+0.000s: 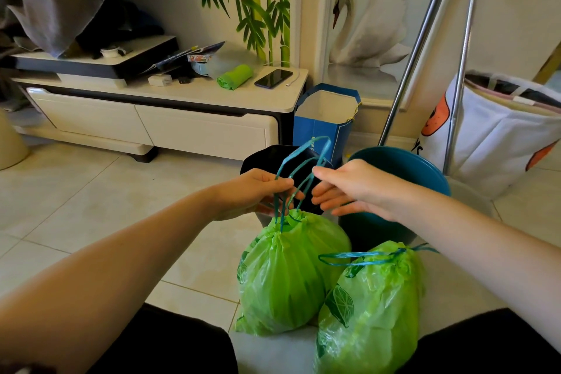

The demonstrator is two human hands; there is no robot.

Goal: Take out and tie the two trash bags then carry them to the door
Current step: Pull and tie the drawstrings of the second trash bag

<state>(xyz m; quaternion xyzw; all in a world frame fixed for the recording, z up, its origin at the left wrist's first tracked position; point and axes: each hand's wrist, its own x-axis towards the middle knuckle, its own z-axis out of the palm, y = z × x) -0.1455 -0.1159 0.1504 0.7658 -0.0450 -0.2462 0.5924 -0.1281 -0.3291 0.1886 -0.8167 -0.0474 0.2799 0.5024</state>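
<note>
tiled floor: hands grip drawstrings above left bag.

We see two bright green plastic trash bags printed with dark green leaves, their drawstrings teal blue. Behind the bags stand a black bin and a teal round bin. Beyond those sits a blue paper bag with a white inside.
</note>
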